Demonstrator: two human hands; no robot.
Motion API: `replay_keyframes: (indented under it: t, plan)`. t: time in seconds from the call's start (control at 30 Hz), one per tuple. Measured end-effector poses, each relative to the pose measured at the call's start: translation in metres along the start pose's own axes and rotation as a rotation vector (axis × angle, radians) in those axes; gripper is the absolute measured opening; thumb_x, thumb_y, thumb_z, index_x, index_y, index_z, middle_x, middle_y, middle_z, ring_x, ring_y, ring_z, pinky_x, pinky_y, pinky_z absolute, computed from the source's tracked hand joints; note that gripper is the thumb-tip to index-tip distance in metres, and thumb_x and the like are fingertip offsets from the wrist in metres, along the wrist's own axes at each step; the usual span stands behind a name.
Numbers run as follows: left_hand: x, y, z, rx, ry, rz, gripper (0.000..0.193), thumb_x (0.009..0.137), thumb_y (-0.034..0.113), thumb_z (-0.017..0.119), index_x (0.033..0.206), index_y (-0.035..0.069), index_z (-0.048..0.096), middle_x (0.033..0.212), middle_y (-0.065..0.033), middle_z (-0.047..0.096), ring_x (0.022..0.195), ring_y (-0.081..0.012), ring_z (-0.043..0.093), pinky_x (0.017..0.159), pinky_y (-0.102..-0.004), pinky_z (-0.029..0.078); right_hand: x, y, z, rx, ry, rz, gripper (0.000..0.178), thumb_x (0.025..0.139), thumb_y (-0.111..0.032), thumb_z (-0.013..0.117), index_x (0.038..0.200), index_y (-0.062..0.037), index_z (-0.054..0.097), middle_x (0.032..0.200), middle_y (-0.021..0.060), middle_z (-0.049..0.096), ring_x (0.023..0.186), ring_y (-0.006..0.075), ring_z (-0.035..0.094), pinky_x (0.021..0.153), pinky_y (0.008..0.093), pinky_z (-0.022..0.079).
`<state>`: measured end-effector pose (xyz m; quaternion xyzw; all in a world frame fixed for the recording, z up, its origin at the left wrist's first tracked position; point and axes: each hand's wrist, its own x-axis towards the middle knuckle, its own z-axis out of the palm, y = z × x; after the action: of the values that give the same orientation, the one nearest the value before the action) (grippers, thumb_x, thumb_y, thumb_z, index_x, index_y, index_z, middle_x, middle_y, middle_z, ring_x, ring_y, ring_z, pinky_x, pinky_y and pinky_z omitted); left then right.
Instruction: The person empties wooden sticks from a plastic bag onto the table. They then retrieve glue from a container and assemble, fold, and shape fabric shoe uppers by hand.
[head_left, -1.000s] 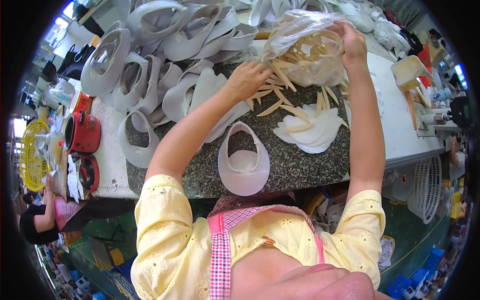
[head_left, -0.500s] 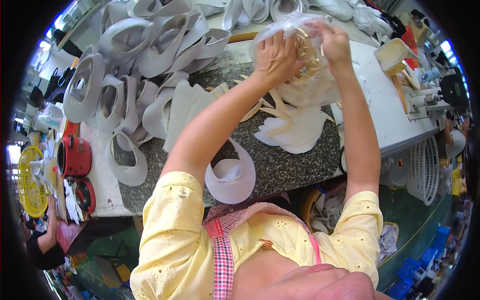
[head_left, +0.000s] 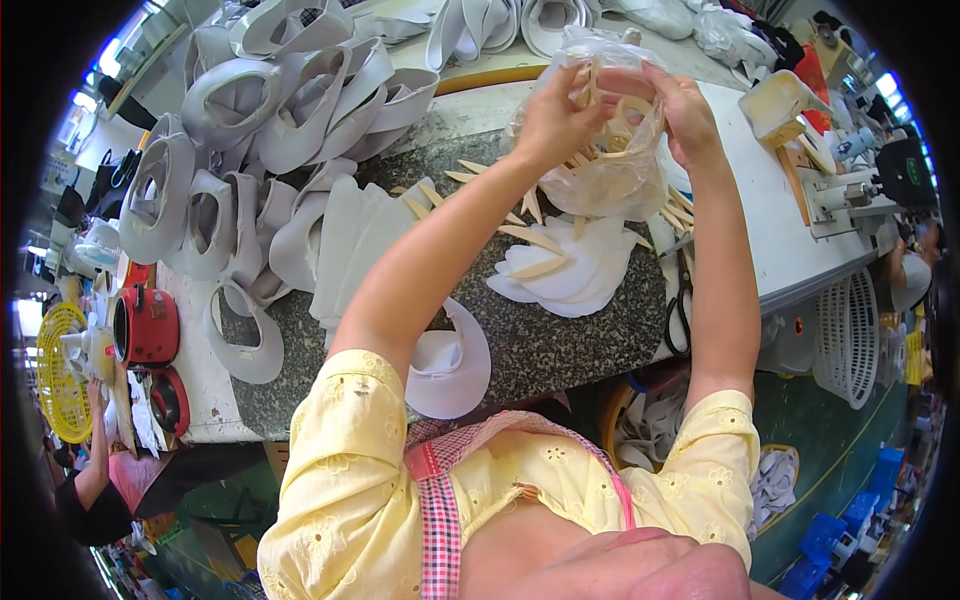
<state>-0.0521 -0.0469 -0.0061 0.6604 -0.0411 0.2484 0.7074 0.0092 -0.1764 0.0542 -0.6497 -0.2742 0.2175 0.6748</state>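
A clear plastic bag (head_left: 600,190) stands over the far part of the dark speckled worktop. Inside it lie thin cream-coloured crescent pieces. My left hand (head_left: 558,118) is closed on the bag's left rim, fingers curled at the mouth. On the other side, my right hand (head_left: 686,118) pinches the right rim, so the mouth is spread between them. Loose cream crescents (head_left: 535,238) are scattered on the worktop beside the bag. Just in front of it lies a fanned stack of white, rounded flat pieces (head_left: 580,277).
Many white visor-like pieces (head_left: 235,105) are heaped at the left, and one (head_left: 465,375) lies at the near edge. Black-handled scissors (head_left: 678,310) rest by my right forearm. A red pot-like container (head_left: 147,325) stands far left, a sewing machine (head_left: 850,200) at right.
My left hand has turned from lying flat against the bag to gripping its rim. The bag's mouth has opened wider, and more loose crescents and the scissors show.
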Motion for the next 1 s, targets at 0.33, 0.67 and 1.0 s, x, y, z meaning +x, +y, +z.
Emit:
replay_keyframes:
  t: [0.33, 0.67, 1.0]
  plan:
    - [-0.005, 0.015, -0.018, 0.098, -0.133, 0.042, 0.039, 0.073, 0.019, 0.065, 0.107, 0.005, 0.053, 0.109, -0.0155, 0.053, 0.088, -0.0143, 0.054, 0.067, -0.0283, 0.045, -0.005, -0.002, 0.024, 0.043, 0.15, -0.121, 0.042, 0.092, -0.025, 0.029, 0.102, 0.0078, 0.054, 0.097, 0.0181, 0.06, 0.086, 0.0235, 0.059, 0.077, 0.0325, 0.047]
    - [-0.022, 0.024, -0.018, 0.147, 0.108, 0.097, 0.025, 0.07, 0.016, 0.068, 0.089, 0.0, 0.062, 0.071, -0.0065, 0.064, 0.059, -0.0071, 0.055, 0.053, -0.0211, 0.044, -0.015, 0.002, 0.036, 0.402, 0.335, -0.107, 0.029, 0.086, -0.016, 0.04, 0.086, 0.0055, 0.059, 0.087, 0.0148, 0.061, 0.078, 0.0214, 0.061, 0.072, 0.0274, 0.048]
    - [-0.015, 0.029, -0.013, 0.039, 0.155, 0.058, 0.012, 0.075, 0.009, 0.063, 0.082, 0.0, 0.06, 0.064, -0.0019, 0.06, 0.055, -0.0027, 0.05, 0.05, -0.019, 0.041, -0.012, 0.01, 0.039, 0.093, 0.351, -0.246, 0.016, 0.08, -0.009, 0.05, 0.08, 0.0043, 0.059, 0.072, 0.012, 0.061, 0.062, 0.0174, 0.059, 0.058, 0.0274, 0.048]
